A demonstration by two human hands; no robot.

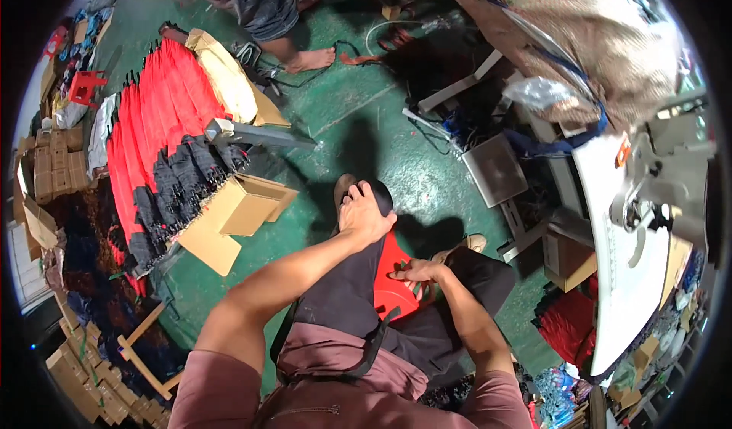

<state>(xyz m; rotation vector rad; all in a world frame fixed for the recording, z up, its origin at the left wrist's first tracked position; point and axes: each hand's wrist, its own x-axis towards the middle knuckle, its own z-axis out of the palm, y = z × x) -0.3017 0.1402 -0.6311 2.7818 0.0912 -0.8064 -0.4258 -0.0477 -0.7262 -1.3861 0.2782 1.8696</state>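
My left hand [366, 214] rests on my left knee, its fingers lying apart over the dark trouser cloth. It holds nothing. Between my thighs shows a red plastic stool [389, 257], partly hidden by my legs. My right hand [419, 272] is bent over this red stool, with the fingers closed at its edge; part of the grip is hidden. Left of my legs, an open cardboard box [229, 214] stands beside a large row of red and black folded umbrellas [164, 101].
A white sewing-machine table [610, 276] with a grey machine [679, 177] stands at right. Beneath it are a metal pedal plate [494, 171] and a carton [568, 261]. A big woven sack [564, 25] fills the upper right. Another person's bare foot [311, 60] is ahead on the green floor.
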